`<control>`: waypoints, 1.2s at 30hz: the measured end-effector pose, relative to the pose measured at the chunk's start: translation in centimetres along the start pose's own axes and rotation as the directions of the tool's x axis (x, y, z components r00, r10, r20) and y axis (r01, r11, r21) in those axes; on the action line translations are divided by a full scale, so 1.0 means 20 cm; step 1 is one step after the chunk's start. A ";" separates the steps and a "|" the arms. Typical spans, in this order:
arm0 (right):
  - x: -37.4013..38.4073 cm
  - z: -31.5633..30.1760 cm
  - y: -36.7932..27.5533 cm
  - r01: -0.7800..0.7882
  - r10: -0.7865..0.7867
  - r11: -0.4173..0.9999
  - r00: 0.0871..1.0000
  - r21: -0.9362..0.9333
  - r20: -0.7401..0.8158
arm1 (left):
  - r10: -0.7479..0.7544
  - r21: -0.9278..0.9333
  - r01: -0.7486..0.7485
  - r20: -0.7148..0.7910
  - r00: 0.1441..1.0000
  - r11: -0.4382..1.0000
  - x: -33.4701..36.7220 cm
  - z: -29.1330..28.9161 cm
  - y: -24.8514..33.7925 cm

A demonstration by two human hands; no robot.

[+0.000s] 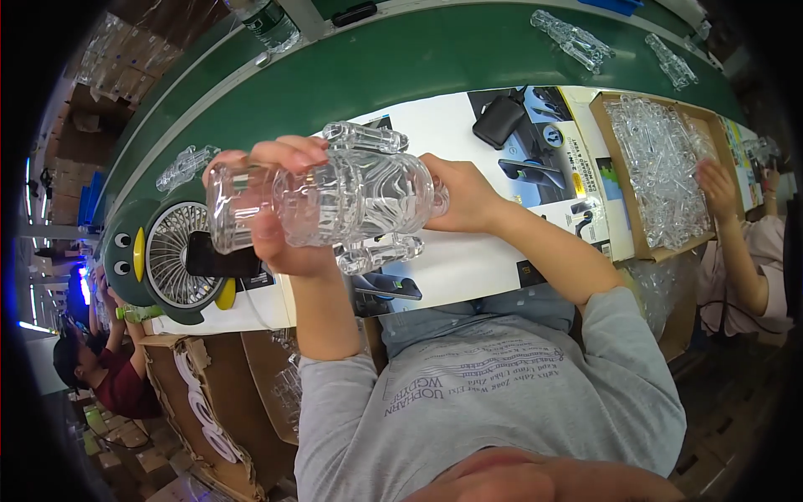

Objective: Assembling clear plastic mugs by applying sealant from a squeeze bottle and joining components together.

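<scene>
A large clear, see-through vessel [368, 201] with a ridged round body and a stubby clear tube on each side is held up level in front of me. My left hand [280, 205] wraps round its smooth cylindrical left end, the fingers over the top and the thumb below. At the narrower right end, my right hand [460, 197] is closed on the vessel, its fingers partly hidden behind it. Whether the vessel is glass or plastic I cannot tell.
A penguin-shaped green fan [125, 255] and a dark phone [222, 255] stand left. A black case [500, 120] lies on the printed white board [418, 105]. Right, a cardboard box [615, 134] holds several clear pieces, with another person's hand [718, 188] beside it. Clear figures [573, 40] lie farther back.
</scene>
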State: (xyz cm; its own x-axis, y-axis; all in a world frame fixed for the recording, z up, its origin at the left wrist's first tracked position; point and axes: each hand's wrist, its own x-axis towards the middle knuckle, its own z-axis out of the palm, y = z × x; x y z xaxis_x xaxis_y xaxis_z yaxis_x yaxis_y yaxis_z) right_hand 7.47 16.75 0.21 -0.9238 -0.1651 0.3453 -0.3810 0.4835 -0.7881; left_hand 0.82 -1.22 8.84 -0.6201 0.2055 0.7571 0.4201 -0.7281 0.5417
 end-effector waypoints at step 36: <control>0.06 0.01 0.17 0.168 -0.223 0.953 0.952 -0.253 -0.209 | -0.508 0.827 -0.562 0.484 0.712 0.002 0.57 -0.15 -0.88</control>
State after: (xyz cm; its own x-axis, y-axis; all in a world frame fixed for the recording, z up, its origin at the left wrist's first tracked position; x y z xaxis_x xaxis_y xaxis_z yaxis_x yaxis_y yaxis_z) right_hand 5.09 18.09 -2.21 -0.7871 -0.0854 0.6108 -0.5085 0.6503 -0.5644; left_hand -15.64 12.08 6.83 -0.3342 0.8332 0.4405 0.8972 0.4244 -0.1221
